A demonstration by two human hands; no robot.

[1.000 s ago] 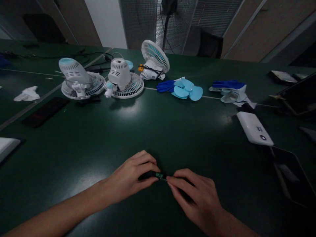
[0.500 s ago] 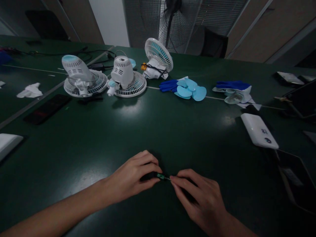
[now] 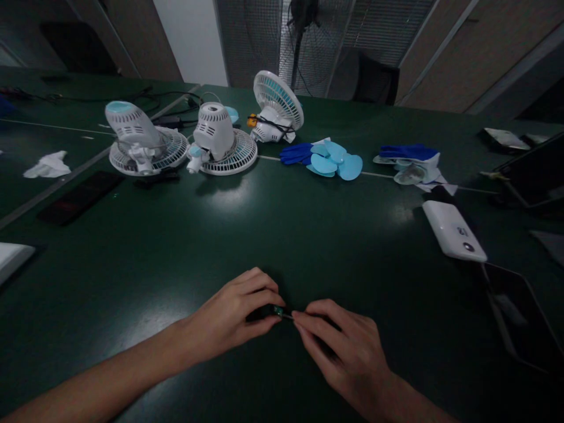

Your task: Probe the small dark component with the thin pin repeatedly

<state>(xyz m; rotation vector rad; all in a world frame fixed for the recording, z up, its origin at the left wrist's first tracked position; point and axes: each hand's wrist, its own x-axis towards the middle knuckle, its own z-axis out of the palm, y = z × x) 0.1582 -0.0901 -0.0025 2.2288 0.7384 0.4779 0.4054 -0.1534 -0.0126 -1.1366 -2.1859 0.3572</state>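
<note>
now left grip [image 3: 240, 304] pinches a green board [image 3: 278, 310]; right grip [image 3: 346, 341], closer in, a thin rod [image 3: 287, 316]

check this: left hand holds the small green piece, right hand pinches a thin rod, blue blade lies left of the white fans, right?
Wrong side for the blade: the head view shows it right of the white fans. The left hand does hold the green piece, the right hand the rod.

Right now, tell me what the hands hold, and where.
Left hand: a small green board, gripped behind its exposed end. Right hand: a thin rod, pinched by its right-hand part.
</note>
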